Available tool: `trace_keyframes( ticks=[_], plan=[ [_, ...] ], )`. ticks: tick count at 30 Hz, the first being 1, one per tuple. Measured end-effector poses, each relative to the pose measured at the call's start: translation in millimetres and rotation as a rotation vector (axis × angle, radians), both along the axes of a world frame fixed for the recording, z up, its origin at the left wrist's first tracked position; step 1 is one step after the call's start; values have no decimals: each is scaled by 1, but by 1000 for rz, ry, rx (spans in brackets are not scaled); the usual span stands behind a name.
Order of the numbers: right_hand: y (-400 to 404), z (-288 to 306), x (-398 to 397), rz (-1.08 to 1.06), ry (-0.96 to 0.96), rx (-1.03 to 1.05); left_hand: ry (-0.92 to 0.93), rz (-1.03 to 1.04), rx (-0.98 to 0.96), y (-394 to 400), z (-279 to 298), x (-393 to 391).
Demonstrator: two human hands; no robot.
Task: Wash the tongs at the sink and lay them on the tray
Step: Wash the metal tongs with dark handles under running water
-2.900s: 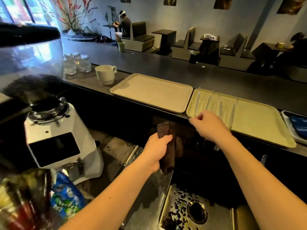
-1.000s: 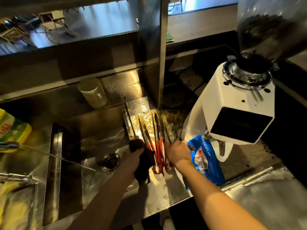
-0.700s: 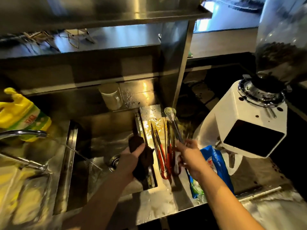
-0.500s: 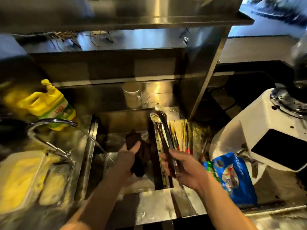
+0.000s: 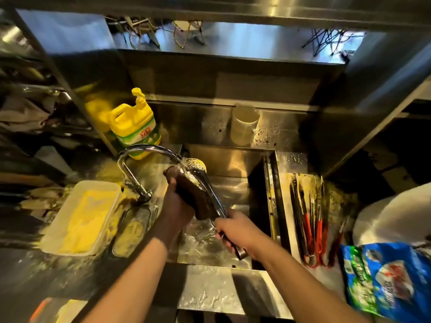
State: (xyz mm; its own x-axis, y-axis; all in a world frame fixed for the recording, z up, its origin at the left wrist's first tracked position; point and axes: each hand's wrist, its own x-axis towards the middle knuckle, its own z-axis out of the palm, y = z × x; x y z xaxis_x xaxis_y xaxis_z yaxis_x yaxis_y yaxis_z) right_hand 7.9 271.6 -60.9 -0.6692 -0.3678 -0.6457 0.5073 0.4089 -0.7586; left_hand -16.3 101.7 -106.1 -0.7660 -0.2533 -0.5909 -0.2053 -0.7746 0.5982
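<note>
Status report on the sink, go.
Right hand grips tongs by the handle; left hand holds brown cloth against them. Tong heads under the faucet, over the sink. Nothing blocking.

**Steel counter around the sink**

A stainless steel counter (image 5: 221, 297) wraps the sink basin (image 5: 235, 190), its surface wet and spotted. At the back left stands a yellow detergent jug (image 5: 135, 129); a pale cup (image 5: 243, 127) sits on the back ledge. Left of the basin rest a white tray (image 5: 81, 215) and a clear container (image 5: 134, 229), its contents too blurred to name. On the right lie red-handled tongs (image 5: 311, 220) side by side, beside a blue bag (image 5: 387, 280).
</note>
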Motion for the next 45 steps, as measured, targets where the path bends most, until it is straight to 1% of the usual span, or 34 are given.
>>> trace_keyframes(
  ticks=[3, 6, 8, 10, 14, 17, 20, 22, 24, 27, 30, 32, 34, 37, 39, 41, 45],
  plan=[
    [-11, -2, -2, 104, 129, 130, -60, -58, -66, -9, 3, -16],
    [-8, -4, 0, 184, 135, 205, -154, -107, -188, -18, 1, -35],
    [-12, -2, -8, 162, 181, 244, -248, -161, -232, -14, -6, -42],
    [-18, 2, -13, 130, 198, 246, -296, -199, -234, -8, -8, -44],
    [-23, 1, -15, 162, 195, 276, -302, -163, -225, -6, -18, -55],
    [-25, 2, -18, 100, 217, 286, -271, -215, -231, 0, -17, -60],
    [-25, 4, -16, 145, 193, 285, -329, -138, -277, -1, -18, -64],
    [-23, 5, -18, 122, 200, 289, -346, -183, -303, -1, -18, -65],
    [-23, 5, -19, 86, 214, 294, -317, -249, -332, 0, -20, -64],
    [-22, 5, -16, 108, 195, 252, -277, -223, -358, -3, -15, -62],
    [-18, 3, -12, 76, 230, 265, -256, -295, -415, -11, -13, -59],
    [-26, 2, -8, 79, 215, 237, -228, -249, -336, -14, -16, -57],
    [-34, 2, -6, 83, 206, 255, -257, -239, -304, -15, -10, -53],
    [-36, 3, -7, 95, 181, 250, -287, -274, -401, -16, -13, -54],
    [-38, 6, -8, 112, 183, 265, -282, -244, -325, -19, -18, -57],
    [-36, 5, -7, 81, 192, 276, -261, -243, -300, -14, -18, -55],
    [-36, 4, -3, 71, 181, 252, -214, -138, -204, 1, -29, -49]
  ],
)
